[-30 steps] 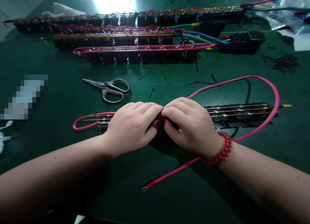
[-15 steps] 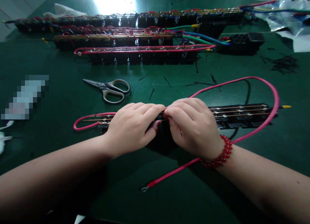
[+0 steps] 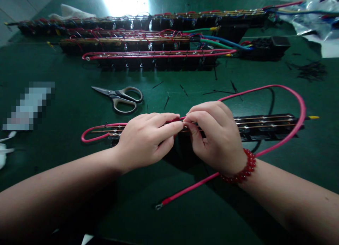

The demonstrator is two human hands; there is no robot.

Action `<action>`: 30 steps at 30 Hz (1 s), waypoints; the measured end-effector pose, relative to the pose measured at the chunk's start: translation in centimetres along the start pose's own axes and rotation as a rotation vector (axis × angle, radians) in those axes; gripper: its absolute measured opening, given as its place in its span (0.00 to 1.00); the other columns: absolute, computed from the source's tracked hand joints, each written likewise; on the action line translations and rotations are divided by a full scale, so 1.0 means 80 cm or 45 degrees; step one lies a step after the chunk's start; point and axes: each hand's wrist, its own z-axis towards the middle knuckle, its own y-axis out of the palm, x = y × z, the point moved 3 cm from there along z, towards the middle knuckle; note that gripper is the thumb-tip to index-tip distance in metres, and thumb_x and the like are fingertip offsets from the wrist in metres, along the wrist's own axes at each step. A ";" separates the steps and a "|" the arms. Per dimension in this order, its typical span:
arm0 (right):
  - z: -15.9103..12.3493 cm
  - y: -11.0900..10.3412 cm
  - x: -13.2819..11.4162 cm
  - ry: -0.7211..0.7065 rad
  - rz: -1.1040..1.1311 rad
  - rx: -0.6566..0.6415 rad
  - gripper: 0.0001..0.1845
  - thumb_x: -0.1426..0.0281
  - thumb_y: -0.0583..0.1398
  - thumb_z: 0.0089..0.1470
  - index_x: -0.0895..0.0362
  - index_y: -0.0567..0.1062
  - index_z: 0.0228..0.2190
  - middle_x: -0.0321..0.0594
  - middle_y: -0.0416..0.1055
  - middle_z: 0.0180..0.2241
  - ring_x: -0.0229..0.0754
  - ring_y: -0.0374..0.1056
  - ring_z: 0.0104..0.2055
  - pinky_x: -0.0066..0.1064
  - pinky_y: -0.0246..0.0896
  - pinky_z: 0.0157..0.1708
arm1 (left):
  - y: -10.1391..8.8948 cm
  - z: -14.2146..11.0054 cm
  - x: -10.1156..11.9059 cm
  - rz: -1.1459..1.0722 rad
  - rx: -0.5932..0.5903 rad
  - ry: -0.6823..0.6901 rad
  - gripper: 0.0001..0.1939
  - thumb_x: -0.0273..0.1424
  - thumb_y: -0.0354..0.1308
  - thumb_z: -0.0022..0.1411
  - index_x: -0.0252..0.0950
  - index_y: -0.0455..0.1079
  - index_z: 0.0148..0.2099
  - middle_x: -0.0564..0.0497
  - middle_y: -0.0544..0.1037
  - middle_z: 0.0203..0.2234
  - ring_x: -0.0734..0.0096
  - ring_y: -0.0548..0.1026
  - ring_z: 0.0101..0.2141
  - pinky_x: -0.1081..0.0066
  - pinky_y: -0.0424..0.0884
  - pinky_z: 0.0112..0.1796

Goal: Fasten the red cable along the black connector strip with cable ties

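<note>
A long black assembly with brass-coloured rods (image 3: 265, 125) lies across the table in front of me. A red cable (image 3: 300, 107) runs along its far side, bends round at the left end and loops out at the right. My left hand (image 3: 150, 139) is closed over the middle of the assembly and the cable, its index finger reaching to the right fingertips. My right hand (image 3: 215, 137), with a red bead bracelet at the wrist, pinches at the cable beside it; what is between those fingertips is too small to tell. The cable's lug end (image 3: 159, 206) lies nearer me.
Scissors (image 3: 119, 96) lie beyond my left hand. Thin black offcuts (image 3: 166, 102) are scattered about, with a heap of black strips (image 3: 312, 70) at right. Similar wired assemblies (image 3: 159, 54) line the back. Plastic bags (image 3: 309, 12) lie far right.
My right hand has lifted slightly and shifted right, its fingers now in a fingertip pinch. My left index finger has stretched toward it. The assembly stays in place.
</note>
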 end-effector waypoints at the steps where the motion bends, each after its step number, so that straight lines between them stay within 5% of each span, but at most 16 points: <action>1: 0.000 0.000 0.000 0.005 0.007 0.000 0.07 0.78 0.57 0.56 0.54 0.69 0.32 0.44 0.74 0.36 0.48 0.67 0.40 0.42 0.63 0.41 | 0.000 0.000 0.000 0.002 0.000 0.009 0.14 0.28 0.51 0.66 0.40 0.72 0.52 0.48 0.77 0.52 0.63 0.77 0.47 0.65 0.72 0.46; 17: 0.001 0.001 -0.002 -0.020 -0.022 0.010 0.07 0.78 0.55 0.57 0.53 0.66 0.31 0.43 0.73 0.35 0.47 0.66 0.39 0.40 0.61 0.40 | -0.004 0.003 0.002 -0.128 -0.020 -0.053 0.14 0.26 0.50 0.67 0.37 0.75 0.49 0.49 0.79 0.51 0.65 0.78 0.48 0.64 0.74 0.48; 30: 0.001 0.001 0.000 0.014 -0.034 0.005 0.06 0.76 0.56 0.59 0.56 0.69 0.31 0.44 0.74 0.34 0.47 0.68 0.39 0.40 0.61 0.41 | 0.000 -0.005 0.004 0.187 0.077 0.180 0.15 0.25 0.53 0.65 0.33 0.71 0.53 0.40 0.78 0.50 0.56 0.80 0.43 0.61 0.77 0.38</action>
